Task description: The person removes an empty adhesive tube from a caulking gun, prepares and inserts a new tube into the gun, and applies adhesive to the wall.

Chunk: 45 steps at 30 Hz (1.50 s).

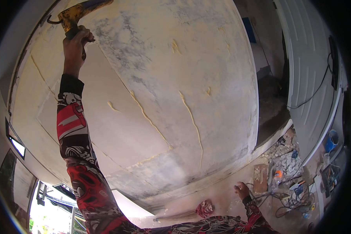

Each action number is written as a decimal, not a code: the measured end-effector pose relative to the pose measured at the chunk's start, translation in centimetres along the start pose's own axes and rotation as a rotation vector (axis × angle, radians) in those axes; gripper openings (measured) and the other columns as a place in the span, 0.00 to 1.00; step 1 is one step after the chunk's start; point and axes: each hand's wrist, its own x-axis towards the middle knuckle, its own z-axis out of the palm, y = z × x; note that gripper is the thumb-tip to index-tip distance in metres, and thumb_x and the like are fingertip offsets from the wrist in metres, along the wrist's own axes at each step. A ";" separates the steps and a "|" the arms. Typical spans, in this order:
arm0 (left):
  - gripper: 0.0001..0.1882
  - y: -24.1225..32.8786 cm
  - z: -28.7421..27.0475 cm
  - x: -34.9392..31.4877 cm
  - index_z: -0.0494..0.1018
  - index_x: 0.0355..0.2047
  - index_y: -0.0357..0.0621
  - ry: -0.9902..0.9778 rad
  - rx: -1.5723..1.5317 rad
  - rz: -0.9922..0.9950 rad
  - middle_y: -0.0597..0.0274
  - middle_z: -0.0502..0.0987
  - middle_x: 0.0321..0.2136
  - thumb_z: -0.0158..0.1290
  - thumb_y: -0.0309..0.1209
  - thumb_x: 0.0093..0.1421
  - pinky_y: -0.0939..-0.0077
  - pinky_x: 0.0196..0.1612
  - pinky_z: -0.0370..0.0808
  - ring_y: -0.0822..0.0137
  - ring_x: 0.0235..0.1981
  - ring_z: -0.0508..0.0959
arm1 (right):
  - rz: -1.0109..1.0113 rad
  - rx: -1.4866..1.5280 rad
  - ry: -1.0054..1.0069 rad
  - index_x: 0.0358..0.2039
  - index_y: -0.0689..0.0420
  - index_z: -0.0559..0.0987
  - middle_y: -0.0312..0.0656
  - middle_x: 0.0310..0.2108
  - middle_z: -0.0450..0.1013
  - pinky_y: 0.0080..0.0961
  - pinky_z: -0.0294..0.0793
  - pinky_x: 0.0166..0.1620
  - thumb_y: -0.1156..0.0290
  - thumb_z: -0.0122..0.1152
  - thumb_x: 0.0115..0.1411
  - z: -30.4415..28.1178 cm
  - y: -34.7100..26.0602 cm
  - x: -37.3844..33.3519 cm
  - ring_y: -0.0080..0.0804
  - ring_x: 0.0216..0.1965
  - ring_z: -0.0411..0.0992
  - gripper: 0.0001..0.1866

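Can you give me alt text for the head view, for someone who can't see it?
A person's raised left hand grips a worn yellow tool before a patchy pale wall streaked with yellowish strands. The right hand is low in the picture, with rubble to its right near a doorway.

The wall [230, 101] stands before the person. At upper left, in front of it, the left hand [78, 41] is around the tool's [69, 19] grip. Beads [146, 114] run down the wall, right of the left forearm. Right of the wall is the doorway [271, 97], then the door [312, 74]. The right hand [241, 190] is low, left of the brick [260, 177]; the bucket [332, 141] is farther right.
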 end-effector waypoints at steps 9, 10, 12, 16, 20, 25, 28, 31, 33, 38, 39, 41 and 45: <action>0.05 -1.1 -0.5 -1.1 0.72 0.37 0.34 0.050 -0.093 0.007 0.59 0.74 0.29 0.52 0.21 0.61 0.66 0.46 0.74 0.65 0.32 0.74 | 0.041 0.002 0.012 0.53 0.64 0.73 0.46 0.33 0.78 0.27 0.77 0.28 0.62 0.67 0.60 -1.8 0.8 -1.1 0.29 0.25 0.78 0.26; 0.05 -0.9 -0.6 -1.1 0.72 0.37 0.35 -0.073 0.220 0.065 0.61 0.74 0.29 0.53 0.21 0.61 0.69 0.44 0.73 0.67 0.32 0.73 | -0.009 0.010 -0.001 0.53 0.64 0.73 0.46 0.33 0.78 0.27 0.77 0.28 0.62 0.67 0.60 -2.0 0.9 -1.1 0.29 0.25 0.78 0.26; 0.05 -0.5 -0.7 -1.0 0.72 0.38 0.36 -0.199 0.533 0.127 0.63 0.73 0.29 0.53 0.22 0.61 0.72 0.43 0.71 0.69 0.32 0.72 | 0.041 0.096 0.039 0.53 0.64 0.73 0.47 0.33 0.78 0.28 0.78 0.29 0.62 0.67 0.59 -2.3 1.2 -1.1 0.31 0.25 0.78 0.26; 0.07 0.4 -0.8 -1.7 0.74 0.40 0.37 -0.159 0.709 0.078 0.69 0.73 0.26 0.54 0.23 0.61 0.80 0.32 0.67 0.77 0.26 0.69 | -0.025 0.027 0.013 0.53 0.64 0.73 0.46 0.32 0.79 0.29 0.78 0.29 0.63 0.67 0.58 -2.8 1.8 -1.0 0.31 0.25 0.78 0.26; 0.09 1.5 -0.6 -2.4 0.75 0.41 0.37 -0.218 0.748 0.038 0.72 0.73 0.25 0.56 0.25 0.61 0.83 0.25 0.64 0.82 0.22 0.67 | -0.030 -0.048 0.023 0.52 0.63 0.74 0.44 0.30 0.80 0.30 0.78 0.32 0.62 0.68 0.57 -2.7 2.3 -0.9 0.31 0.26 0.79 0.27; 0.10 2.9 -0.4 -3.6 0.75 0.41 0.37 -0.248 0.841 0.053 0.69 0.76 0.26 0.56 0.26 0.60 0.80 0.31 0.68 0.79 0.25 0.70 | -0.147 -0.166 0.057 0.52 0.62 0.75 0.44 0.31 0.81 0.32 0.78 0.36 0.62 0.70 0.55 -2.4 3.6 -0.5 0.34 0.29 0.80 0.27; 0.12 3.5 -0.3 -4.9 0.76 0.42 0.35 -0.219 0.723 0.028 0.65 0.78 0.29 0.57 0.27 0.58 0.76 0.40 0.73 0.74 0.32 0.75 | -0.058 -0.153 0.015 0.51 0.62 0.75 0.44 0.32 0.81 0.33 0.78 0.39 0.62 0.70 0.55 -2.3 4.5 -0.6 0.35 0.33 0.80 0.26; 0.16 4.0 -0.5 -7.3 0.75 0.45 0.32 -0.173 0.468 -0.036 0.60 0.80 0.35 0.56 0.26 0.57 0.73 0.49 0.73 0.68 0.40 0.78 | -0.032 -0.161 -0.021 0.51 0.61 0.75 0.45 0.32 0.81 0.34 0.78 0.40 0.60 0.70 0.55 -2.5 5.2 -0.8 0.38 0.36 0.81 0.27; 0.17 3.9 -0.5 -10.4 0.75 0.46 0.30 -0.148 0.313 -0.082 0.57 0.81 0.38 0.56 0.25 0.57 0.70 0.54 0.72 0.64 0.45 0.79 | -0.038 -0.246 -0.060 0.49 0.61 0.77 0.45 0.32 0.81 0.34 0.78 0.40 0.59 0.68 0.56 -2.6 5.4 -0.7 0.41 0.38 0.80 0.25; 0.23 1.7 0.6 -26.3 0.68 0.55 0.29 0.037 -0.608 -0.212 0.43 0.76 0.50 0.53 0.25 0.60 0.49 0.68 0.62 0.46 0.56 0.74 | -0.104 -0.331 -0.183 0.44 0.63 0.76 0.43 0.31 0.78 0.27 0.78 0.35 0.63 0.65 0.60 -2.0 5.0 -0.2 0.30 0.30 0.78 0.19; 0.25 1.2 1.2 -30.2 0.67 0.56 0.30 0.109 -0.746 -0.289 0.42 0.75 0.51 0.54 0.28 0.60 0.47 0.69 0.60 0.45 0.58 0.72 | -0.144 -0.266 -0.226 0.45 0.63 0.76 0.43 0.32 0.78 0.26 0.78 0.35 0.64 0.65 0.60 -1.6 4.7 -0.3 0.30 0.30 0.78 0.19; 0.30 0.6 2.6 -37.7 0.65 0.58 0.31 0.165 -0.920 -0.384 0.43 0.74 0.52 0.58 0.34 0.59 0.46 0.70 0.57 0.46 0.60 0.70 | -0.177 -0.230 -0.237 0.46 0.63 0.76 0.42 0.33 0.78 0.26 0.77 0.33 0.64 0.64 0.61 -1.1 3.9 -0.7 0.28 0.31 0.78 0.18; 0.31 0.9 4.3 -49.6 0.65 0.59 0.35 0.271 -1.127 -0.552 0.46 0.73 0.53 0.58 0.36 0.58 0.48 0.69 0.59 0.48 0.61 0.69 | -0.085 -0.278 -0.331 0.48 0.60 0.76 0.40 0.37 0.78 0.25 0.76 0.30 0.63 0.64 0.62 -0.5 1.9 -2.2 0.26 0.33 0.78 0.18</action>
